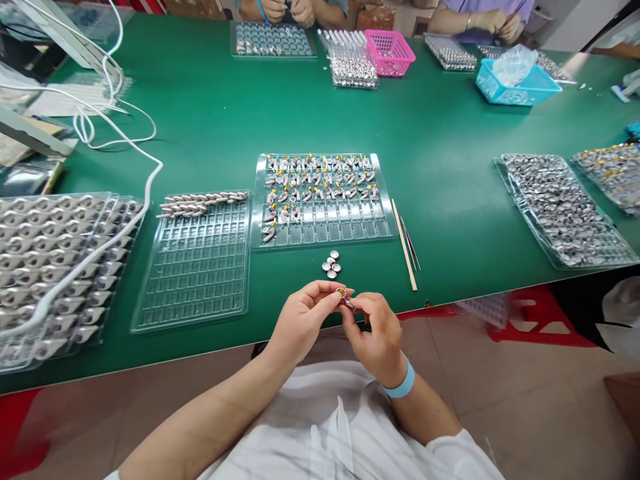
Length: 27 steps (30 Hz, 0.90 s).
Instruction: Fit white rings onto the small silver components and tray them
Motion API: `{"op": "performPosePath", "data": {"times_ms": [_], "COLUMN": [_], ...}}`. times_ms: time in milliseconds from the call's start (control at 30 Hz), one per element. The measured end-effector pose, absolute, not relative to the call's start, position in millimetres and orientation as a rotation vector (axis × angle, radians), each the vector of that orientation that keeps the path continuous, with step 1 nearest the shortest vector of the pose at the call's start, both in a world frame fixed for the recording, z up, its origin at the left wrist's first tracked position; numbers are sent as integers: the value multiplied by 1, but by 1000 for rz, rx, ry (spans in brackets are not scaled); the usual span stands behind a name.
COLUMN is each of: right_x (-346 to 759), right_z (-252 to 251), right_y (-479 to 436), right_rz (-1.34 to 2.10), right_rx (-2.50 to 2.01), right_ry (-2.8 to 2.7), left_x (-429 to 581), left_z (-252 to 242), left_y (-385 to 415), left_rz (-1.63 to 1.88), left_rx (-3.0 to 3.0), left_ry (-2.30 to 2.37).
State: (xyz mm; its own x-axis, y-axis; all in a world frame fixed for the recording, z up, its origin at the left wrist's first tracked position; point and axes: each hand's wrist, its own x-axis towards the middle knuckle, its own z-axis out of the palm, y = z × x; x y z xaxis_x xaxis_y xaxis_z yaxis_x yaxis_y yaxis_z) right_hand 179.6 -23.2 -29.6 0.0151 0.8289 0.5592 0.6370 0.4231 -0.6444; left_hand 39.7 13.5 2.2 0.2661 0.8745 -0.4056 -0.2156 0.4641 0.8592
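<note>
Just past the table's front edge, my left hand [310, 310] pinches a small part with a round rim and a yellow spot [341, 292] between thumb and fingers. Beside it, my right hand [374, 327], with a pale blue wristband, has thumb and index closed at a small shiny piece [349, 304] touching that part; its exact shape is too small to tell. Several small round caps [331, 265] lie on the table beyond my fingers. Behind them, a clear tray [345, 232] holds rows of small curved grey parts with yellow tabs; its front pockets are partly bare.
Tweezers [411, 245] and a thin wooden stick [404, 245] lie right of the tray. Leftward are a clear tray [193, 287] with grey pieces and stacked full trays [55, 267] under a white cable [145, 193]. Co-workers' hands [287, 9], a pink basket [390, 57] and blue basket [520, 93] are across.
</note>
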Motion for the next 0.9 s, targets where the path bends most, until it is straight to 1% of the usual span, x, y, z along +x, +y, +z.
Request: {"op": "performPosePath", "data": {"times_ms": [100, 267, 367, 567, 700, 900], "right_x": [185, 195, 200, 204, 204, 203], "right_z": [-26, -15, -11, -9, -8, -10], "right_y": [-27, -28, -26, -21, -20, -21], "right_rz": [454, 1095, 1322, 1368, 1365, 1430], "right_rx": [-1293, -1280, -1216, -1153, -1183, -1244], "right_ry": [-1623, -1312, -1184, -1194, -1240, -1158], "left_x": [38, 31, 26, 20, 19, 19], "left_z": [4, 6, 7, 6, 6, 10], "left_y": [13, 13, 14, 15, 15, 17], "left_rz": [831, 765, 715, 658, 620, 622], "left_rx": [797, 834, 868, 977, 1046, 1019], "left_ry": [1074, 1076, 1044, 1028, 992, 1002]}}
